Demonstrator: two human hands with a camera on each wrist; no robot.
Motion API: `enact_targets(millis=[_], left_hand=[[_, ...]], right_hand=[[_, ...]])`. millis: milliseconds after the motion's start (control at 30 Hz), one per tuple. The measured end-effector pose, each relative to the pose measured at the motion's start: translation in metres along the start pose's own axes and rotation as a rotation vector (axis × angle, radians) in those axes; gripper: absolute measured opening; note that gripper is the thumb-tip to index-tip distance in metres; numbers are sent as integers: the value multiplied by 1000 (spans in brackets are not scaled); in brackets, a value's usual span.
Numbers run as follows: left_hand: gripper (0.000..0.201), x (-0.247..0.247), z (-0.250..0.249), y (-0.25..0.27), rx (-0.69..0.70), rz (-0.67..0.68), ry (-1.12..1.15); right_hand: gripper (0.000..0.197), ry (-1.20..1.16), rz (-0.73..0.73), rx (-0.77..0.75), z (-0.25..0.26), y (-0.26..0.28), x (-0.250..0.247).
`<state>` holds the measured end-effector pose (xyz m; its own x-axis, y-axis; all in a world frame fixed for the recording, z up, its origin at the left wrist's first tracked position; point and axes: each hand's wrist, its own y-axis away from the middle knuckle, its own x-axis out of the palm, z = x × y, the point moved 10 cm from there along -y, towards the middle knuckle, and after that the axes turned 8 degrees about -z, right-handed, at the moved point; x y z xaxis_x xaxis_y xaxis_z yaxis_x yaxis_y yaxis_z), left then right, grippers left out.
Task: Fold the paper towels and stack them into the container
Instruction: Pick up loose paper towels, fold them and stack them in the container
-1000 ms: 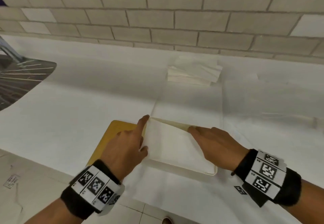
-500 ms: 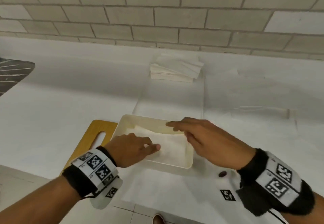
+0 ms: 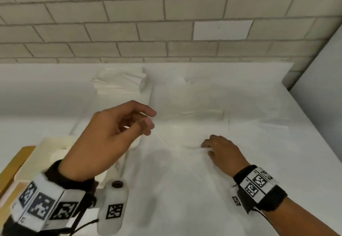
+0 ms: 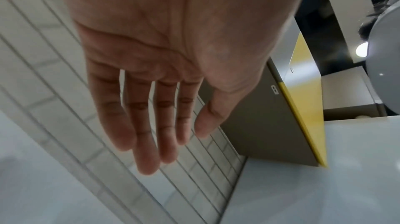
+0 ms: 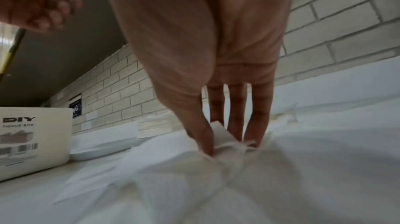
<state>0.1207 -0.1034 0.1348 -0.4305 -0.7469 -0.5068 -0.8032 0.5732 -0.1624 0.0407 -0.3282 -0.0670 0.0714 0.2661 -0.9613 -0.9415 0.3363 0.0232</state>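
Right hand (image 5: 216,73) grip: thumb and fingertips (image 5: 205,142) pinching a loose white paper towel sheet (image 5: 173,150) flat on the white-covered tabletop (image 3: 277,143). Left hand (image 3: 111,134) lifted, loosely open, empty. Cream plastic container (image 5: 36,138) at left, some folded towel inside; white unfolded stack (image 3: 120,84) waits by the wall, so the task looks partway done

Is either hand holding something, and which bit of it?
The right hand pinches a paper towel at a bunched-up fold, between thumb and fingers. The left hand holds nothing.

Container (image 3: 46,154) mostly hidden behind left hand (image 3: 103,139); contents unreadable; board (image 3: 16,161) beside it cut off.
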Motion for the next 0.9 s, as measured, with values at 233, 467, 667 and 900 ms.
enact_targets(millis=[233,467,667,900], left_hand=[[65,117,22,1,247,144,-433],[34,145,23,-13,227,88,-110],[21,110,122,-2,-584,-84,502],[11,91,136,4,-511,-160,377]], right_hand=[[11,-583,-136,42,-15,28,-95],[39,-934,195,-4,12,33,-107],[53,-22,352,-70,-19,46,-8],[24,-69,234,-28,-31,52,-2]])
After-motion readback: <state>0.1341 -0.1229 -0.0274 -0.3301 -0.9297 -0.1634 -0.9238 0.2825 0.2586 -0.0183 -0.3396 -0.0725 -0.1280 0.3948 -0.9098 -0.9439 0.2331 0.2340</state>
